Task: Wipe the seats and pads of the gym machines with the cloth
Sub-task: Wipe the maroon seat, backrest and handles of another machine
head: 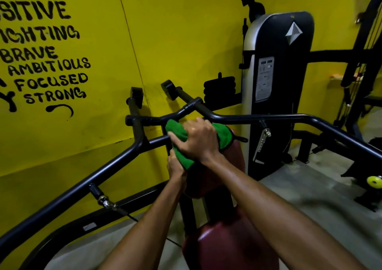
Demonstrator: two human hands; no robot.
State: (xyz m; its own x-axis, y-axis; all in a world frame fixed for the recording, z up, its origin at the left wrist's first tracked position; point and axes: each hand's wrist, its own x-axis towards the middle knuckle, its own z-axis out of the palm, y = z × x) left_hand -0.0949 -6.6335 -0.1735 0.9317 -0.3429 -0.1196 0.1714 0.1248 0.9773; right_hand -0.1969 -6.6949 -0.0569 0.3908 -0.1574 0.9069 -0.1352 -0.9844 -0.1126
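Head view: both hands hold a green fleecy cloth (224, 134) on the top of an upright, dark red vinyl pad (234, 160).

The right hand (199, 140) lies over the cloth with its fingers curled round it, clamping it to the pad's top edge just below the bend of the black tubular steel frame (289, 118). The left hand (175, 166) is just beneath, its fingers closed on the cloth's lower end at the pad's left side. A dark red padded seat (225, 247) sits lower down, between the two forearms. Behind the pad to the right stands a black and silver weight-stack tower (277, 79) on the grey concrete floor (299, 187). The yellow wall (175, 42) carries black painted words.
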